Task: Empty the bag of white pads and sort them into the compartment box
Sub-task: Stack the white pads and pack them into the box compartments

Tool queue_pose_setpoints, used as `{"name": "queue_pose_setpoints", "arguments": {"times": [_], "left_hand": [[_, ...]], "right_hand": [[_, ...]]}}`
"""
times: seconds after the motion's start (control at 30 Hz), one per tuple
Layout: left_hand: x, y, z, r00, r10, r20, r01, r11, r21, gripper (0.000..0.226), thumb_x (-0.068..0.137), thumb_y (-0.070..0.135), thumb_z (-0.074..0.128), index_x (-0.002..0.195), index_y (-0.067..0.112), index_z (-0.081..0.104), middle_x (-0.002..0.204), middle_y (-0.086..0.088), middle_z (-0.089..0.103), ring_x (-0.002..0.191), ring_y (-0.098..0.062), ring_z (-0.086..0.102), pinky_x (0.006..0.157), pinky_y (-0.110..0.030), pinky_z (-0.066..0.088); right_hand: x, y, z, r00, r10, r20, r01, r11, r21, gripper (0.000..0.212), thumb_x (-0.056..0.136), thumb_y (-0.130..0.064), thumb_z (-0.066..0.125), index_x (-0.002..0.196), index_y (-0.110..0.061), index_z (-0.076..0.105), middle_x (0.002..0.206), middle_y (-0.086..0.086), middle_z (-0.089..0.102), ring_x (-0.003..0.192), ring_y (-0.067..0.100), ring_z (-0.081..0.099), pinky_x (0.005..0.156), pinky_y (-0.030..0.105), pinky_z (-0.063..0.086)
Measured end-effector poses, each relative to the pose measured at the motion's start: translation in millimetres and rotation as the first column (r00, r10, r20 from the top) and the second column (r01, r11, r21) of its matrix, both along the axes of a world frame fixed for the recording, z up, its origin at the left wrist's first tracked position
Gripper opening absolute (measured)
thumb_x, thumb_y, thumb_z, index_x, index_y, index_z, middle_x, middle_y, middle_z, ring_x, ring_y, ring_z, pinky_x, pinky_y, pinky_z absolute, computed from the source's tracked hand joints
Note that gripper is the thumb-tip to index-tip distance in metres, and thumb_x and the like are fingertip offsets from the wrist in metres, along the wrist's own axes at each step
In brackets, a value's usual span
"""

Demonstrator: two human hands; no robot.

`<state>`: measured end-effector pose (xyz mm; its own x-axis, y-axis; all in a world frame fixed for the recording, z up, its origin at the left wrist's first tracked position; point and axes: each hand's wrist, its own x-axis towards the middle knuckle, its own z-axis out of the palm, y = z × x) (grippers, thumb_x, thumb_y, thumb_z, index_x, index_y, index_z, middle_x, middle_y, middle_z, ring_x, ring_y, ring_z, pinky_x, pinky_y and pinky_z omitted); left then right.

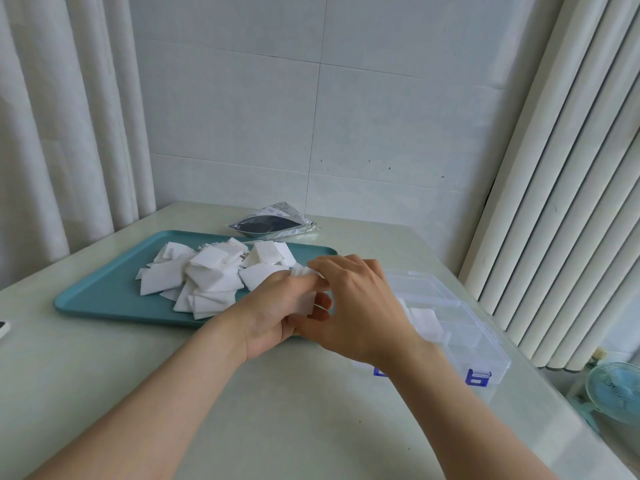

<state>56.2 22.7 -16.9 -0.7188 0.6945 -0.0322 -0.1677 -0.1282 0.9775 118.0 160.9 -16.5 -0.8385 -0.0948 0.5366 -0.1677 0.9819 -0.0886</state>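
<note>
A loose heap of white pads (204, 277) lies on a teal tray (104, 296). Behind the tray lies the opened grey bag (272, 223), flat on the table. My left hand (277, 313) and my right hand (353, 306) meet at the tray's right end, and both hold a small stack of white pads (306, 301) between them. The clear compartment box (460, 327) with blue latches stands to the right, partly hidden by my right hand. White pads (424, 322) fill one of its compartments.
The pale table (277, 410) ends at a tiled wall behind. Curtains hang at the left and right. A small blue fan (614, 393) stands beyond the table's right edge. A white object (3, 327) shows at the left frame edge.
</note>
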Motion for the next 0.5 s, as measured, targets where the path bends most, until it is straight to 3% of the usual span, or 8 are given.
{"name": "queue_pose_setpoints", "arguments": {"times": [0.07, 0.1, 0.2, 0.33, 0.43, 0.5], "left_hand": [[0.0, -0.2, 0.3, 1.000, -0.007, 0.009, 0.007, 1.000, 0.000, 0.005, 0.093, 0.015, 0.067, 0.088, 0.013, 0.069, 0.078, -0.010, 0.058, 0.067, -0.019, 0.057, 0.058, -0.028, 0.047], [0.8, -0.3, 0.9, 1.000, 0.000, 0.016, 0.000, 1.000, -0.003, 0.007, 0.093, 0.014, 0.067, 0.086, 0.013, 0.068, 0.075, -0.008, 0.055, 0.064, -0.018, 0.055, 0.056, -0.027, 0.047], [2.8, 0.0, 1.7, 1.000, 0.009, 0.002, -0.009, 1.000, -0.002, 0.011, 0.096, 0.016, 0.065, 0.086, 0.013, 0.068, 0.074, -0.004, 0.058, 0.064, -0.015, 0.055, 0.056, -0.027, 0.048], [4.5, -0.2, 1.1, 0.999, -0.028, -0.036, 0.028, 1.000, -0.003, 0.011, 0.100, 0.019, 0.060, 0.100, 0.016, 0.070, 0.089, -0.009, 0.066, 0.075, -0.020, 0.064, 0.067, -0.033, 0.049], [5.9, -0.3, 0.2, 0.997, -0.043, -0.072, 0.042, 0.999, -0.006, 0.009, 0.098, 0.012, 0.062, 0.098, 0.014, 0.070, 0.084, -0.007, 0.063, 0.073, -0.017, 0.061, 0.064, -0.028, 0.049], [6.5, -0.4, 0.0, 0.995, -0.062, -0.078, 0.064, 0.998, 0.022, 0.013, 0.099, 0.009, 0.061, 0.094, 0.015, 0.072, 0.085, -0.007, 0.065, 0.074, -0.016, 0.063, 0.063, -0.027, 0.051]], "right_hand": [[-0.4, 0.3, 0.5, 1.000, -0.019, -0.013, 0.019, 1.000, 0.016, 0.054, 0.072, -0.069, 0.068, 0.100, -0.024, 0.058, 0.089, -0.015, 0.058, 0.092, 0.017, 0.051, 0.093, 0.033, 0.038], [-0.9, 1.2, 0.0, 1.000, -0.014, -0.014, 0.015, 1.000, 0.013, 0.058, 0.071, -0.070, 0.069, 0.104, -0.023, 0.058, 0.090, -0.015, 0.058, 0.093, 0.017, 0.051, 0.092, 0.033, 0.038], [-0.7, 2.2, -0.1, 1.000, 0.030, -0.004, -0.030, 0.999, -0.015, 0.085, 0.071, -0.072, 0.070, 0.143, -0.029, 0.050, 0.115, -0.019, 0.063, 0.104, 0.014, 0.052, 0.099, 0.032, 0.037], [1.0, -0.8, 1.6, 0.998, 0.060, 0.001, -0.060, 0.998, -0.024, 0.075, 0.074, -0.064, 0.074, 0.140, -0.036, 0.052, 0.121, -0.023, 0.063, 0.107, 0.013, 0.053, 0.099, 0.033, 0.038], [2.1, -1.7, 1.7, 0.996, 0.078, 0.045, -0.077, 0.996, -0.035, 0.087, 0.073, -0.059, 0.075, 0.149, -0.031, 0.044, 0.129, -0.021, 0.061, 0.116, 0.012, 0.052, 0.103, 0.035, 0.037], [1.7, -2.0, 2.0, 0.997, 0.072, 0.037, -0.071, 0.997, -0.028, 0.075, 0.073, -0.057, 0.074, 0.140, -0.029, 0.053, 0.116, -0.016, 0.067, 0.112, 0.013, 0.055, 0.102, 0.036, 0.038]]}}
